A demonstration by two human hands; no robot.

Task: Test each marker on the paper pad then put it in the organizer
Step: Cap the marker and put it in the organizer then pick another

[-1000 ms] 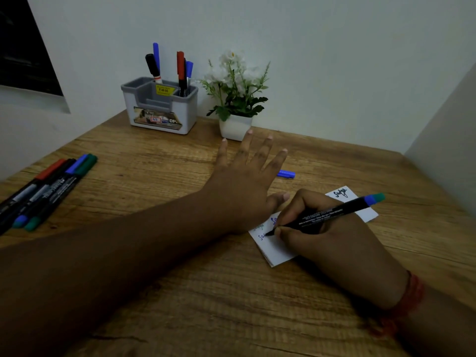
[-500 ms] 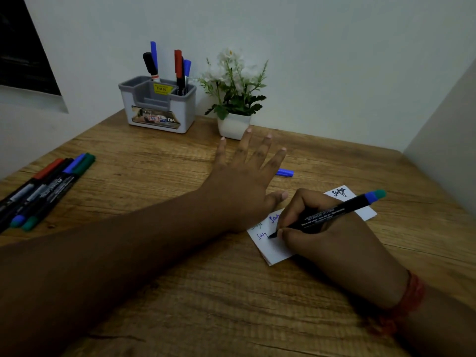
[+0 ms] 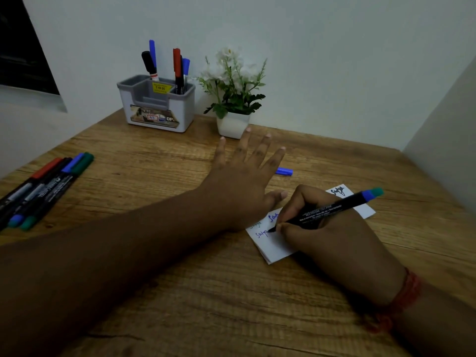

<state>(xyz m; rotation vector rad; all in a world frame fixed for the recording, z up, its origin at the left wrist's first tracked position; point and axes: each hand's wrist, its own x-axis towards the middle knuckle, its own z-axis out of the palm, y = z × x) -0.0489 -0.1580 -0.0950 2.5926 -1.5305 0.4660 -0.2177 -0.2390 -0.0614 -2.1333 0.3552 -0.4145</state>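
Note:
My right hand (image 3: 327,233) grips a black marker (image 3: 332,208) with a blue and green rear end, its tip touching the white paper pad (image 3: 273,247) beside blue handwriting. My left hand (image 3: 244,184) lies flat with fingers spread, its thumb side resting on the pad's left edge. A loose blue cap (image 3: 284,171) lies on the table just beyond my left fingers. The grey and white organizer (image 3: 157,105) stands at the back with several markers upright in it. Several more markers (image 3: 43,186) lie in a row at the table's left edge.
A small white pot of artificial flowers (image 3: 233,99) stands right of the organizer against the back wall. The wooden table (image 3: 206,292) ends at a wall on the right. A dark window (image 3: 20,47) is at the upper left.
The marker tip has moved slightly right across the pad, adding more blue writing. My left hand has stayed flat in place.

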